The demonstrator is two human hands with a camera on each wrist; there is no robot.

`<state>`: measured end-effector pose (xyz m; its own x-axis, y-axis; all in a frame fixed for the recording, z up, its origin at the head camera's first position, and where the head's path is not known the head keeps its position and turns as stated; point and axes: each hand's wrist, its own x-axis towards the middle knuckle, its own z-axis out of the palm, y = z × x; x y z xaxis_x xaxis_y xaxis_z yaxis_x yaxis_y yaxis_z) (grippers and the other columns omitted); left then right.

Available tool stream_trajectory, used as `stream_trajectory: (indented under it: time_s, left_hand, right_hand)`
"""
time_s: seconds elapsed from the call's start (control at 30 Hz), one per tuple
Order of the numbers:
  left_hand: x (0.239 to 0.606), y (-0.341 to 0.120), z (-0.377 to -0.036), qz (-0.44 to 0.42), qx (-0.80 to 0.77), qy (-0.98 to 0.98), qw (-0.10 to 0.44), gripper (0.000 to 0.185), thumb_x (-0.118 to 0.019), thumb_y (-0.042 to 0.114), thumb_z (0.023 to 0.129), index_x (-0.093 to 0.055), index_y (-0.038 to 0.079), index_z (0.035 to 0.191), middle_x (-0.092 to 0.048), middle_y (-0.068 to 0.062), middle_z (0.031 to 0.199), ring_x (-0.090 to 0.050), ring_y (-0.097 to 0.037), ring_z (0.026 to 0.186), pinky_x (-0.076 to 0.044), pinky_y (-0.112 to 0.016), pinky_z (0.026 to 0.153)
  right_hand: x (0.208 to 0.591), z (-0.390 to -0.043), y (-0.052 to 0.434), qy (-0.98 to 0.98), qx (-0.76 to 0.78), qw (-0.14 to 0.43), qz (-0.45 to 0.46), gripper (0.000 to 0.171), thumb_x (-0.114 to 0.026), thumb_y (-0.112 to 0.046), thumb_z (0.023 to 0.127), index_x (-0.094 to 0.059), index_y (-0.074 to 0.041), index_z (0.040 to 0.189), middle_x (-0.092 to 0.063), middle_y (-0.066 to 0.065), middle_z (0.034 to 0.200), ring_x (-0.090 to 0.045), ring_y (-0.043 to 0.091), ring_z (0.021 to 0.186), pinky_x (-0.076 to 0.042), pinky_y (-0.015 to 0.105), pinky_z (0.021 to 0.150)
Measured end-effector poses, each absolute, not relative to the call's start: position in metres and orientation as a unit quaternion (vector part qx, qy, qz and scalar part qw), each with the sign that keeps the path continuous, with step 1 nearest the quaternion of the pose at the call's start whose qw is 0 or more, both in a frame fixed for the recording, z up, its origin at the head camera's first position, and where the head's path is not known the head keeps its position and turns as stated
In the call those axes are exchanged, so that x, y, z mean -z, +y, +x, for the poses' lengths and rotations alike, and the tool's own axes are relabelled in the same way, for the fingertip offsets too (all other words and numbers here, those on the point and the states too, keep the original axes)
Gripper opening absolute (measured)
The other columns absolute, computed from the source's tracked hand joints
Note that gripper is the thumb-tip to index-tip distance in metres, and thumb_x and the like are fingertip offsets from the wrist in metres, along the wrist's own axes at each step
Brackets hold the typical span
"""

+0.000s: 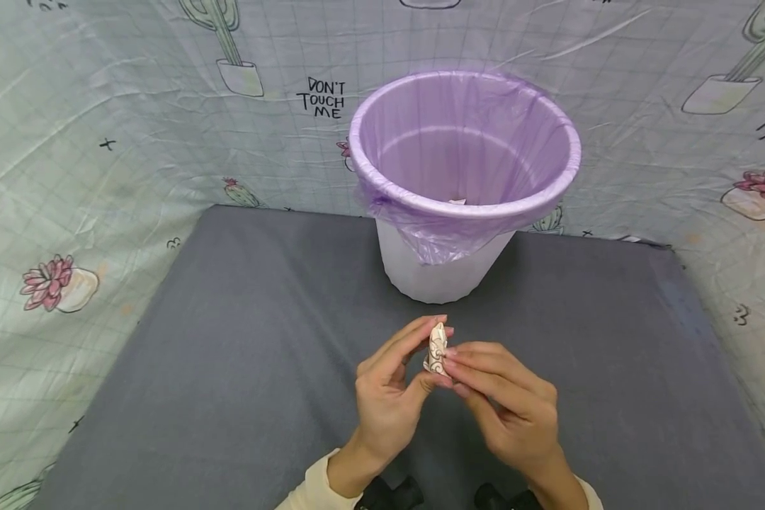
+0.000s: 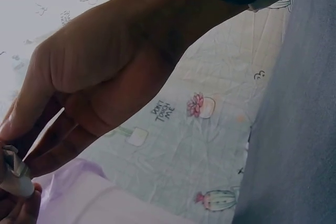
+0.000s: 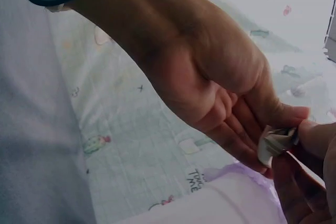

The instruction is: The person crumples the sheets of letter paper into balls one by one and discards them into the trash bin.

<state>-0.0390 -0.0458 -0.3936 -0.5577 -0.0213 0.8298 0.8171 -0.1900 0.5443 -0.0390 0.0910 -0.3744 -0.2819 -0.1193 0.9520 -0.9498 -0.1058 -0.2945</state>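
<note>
Between my two hands is a small, crumpled piece of whitish paper (image 1: 438,348) with dark curly lines on it. My left hand (image 1: 389,393) pinches it from the left, thumb below and fingers above. From the right, the fingertips and thumb of my right hand (image 1: 510,397) grip its lower side. The left wrist view cuts the paper (image 2: 16,171) off at its edge. In the right wrist view the folded paper (image 3: 278,142) shows between the fingers of both hands.
A white bin (image 1: 443,273) with a purple plastic liner (image 1: 414,219) stands beyond my hands, a scrap of light paper (image 1: 457,202) inside. Grey cloth (image 1: 248,340) covers the tabletop. A cactus-print sheet (image 1: 134,127) hangs at the back and sides.
</note>
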Motion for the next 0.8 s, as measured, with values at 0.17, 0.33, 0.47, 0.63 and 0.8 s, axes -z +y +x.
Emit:
stream_trajectory:
  time_s: [0.17, 0.33, 0.47, 0.63, 0.8]
  left_hand:
    - [0.393, -0.048, -0.04, -0.366, 0.688, -0.56, 0.281, 0.052, -0.066, 0.01, 0.084, -0.05, -0.017, 0.126, -0.056, -0.034, 0.118, -0.062, -0.037, 0.104, -0.051, -0.044, 0.085]
    - [0.391, -0.052, -0.042, -0.399, 0.681, -0.556, 0.259, 0.054, -0.065, 0.013, 0.085, -0.05, -0.015, 0.128, -0.057, -0.033, 0.118, -0.063, -0.037, 0.102, -0.053, -0.043, 0.083]
    - [0.388, -0.055, -0.043, -0.42, 0.665, -0.556, 0.269, 0.055, -0.065, 0.016, 0.084, -0.05, -0.014, 0.128, -0.058, -0.033, 0.115, -0.064, -0.036, 0.097, -0.054, -0.042, 0.08]
    - [0.386, -0.057, -0.043, -0.423, 0.663, -0.565, 0.25, 0.052, -0.064, 0.015, 0.085, -0.051, -0.016, 0.126, -0.058, -0.032, 0.116, -0.063, -0.036, 0.099, -0.054, -0.043, 0.081]
    - [0.385, -0.059, -0.044, -0.429, 0.675, -0.564, 0.204, 0.048, -0.059, 0.012, 0.089, -0.048, -0.014, 0.127, -0.056, -0.031, 0.122, -0.061, -0.037, 0.106, -0.051, -0.046, 0.085]
  right_hand:
    - [0.373, -0.039, 0.092, -0.562, -0.561, 0.363, 0.487, 0.02, -0.061, 0.0, 0.093, -0.066, 0.02, 0.096, -0.065, 0.027, 0.099, -0.062, 0.032, 0.098, -0.05, 0.032, 0.089]
    - [0.374, -0.039, 0.094, -0.555, -0.557, 0.365, 0.498, 0.021, -0.059, -0.001, 0.094, -0.066, 0.019, 0.095, -0.065, 0.027, 0.097, -0.062, 0.032, 0.098, -0.05, 0.032, 0.09]
    - [0.374, -0.038, 0.094, -0.552, -0.554, 0.367, 0.503, 0.021, -0.059, -0.001, 0.094, -0.066, 0.019, 0.095, -0.065, 0.027, 0.097, -0.062, 0.032, 0.099, -0.049, 0.033, 0.091]
    - [0.373, -0.038, 0.093, -0.555, -0.547, 0.369, 0.506, 0.022, -0.057, -0.002, 0.095, -0.065, 0.019, 0.096, -0.064, 0.028, 0.096, -0.062, 0.033, 0.098, -0.05, 0.033, 0.09]
    - [0.373, -0.037, 0.091, -0.557, -0.547, 0.369, 0.504, 0.024, -0.055, -0.002, 0.096, -0.065, 0.02, 0.096, -0.064, 0.027, 0.094, -0.06, 0.035, 0.098, -0.049, 0.034, 0.091]
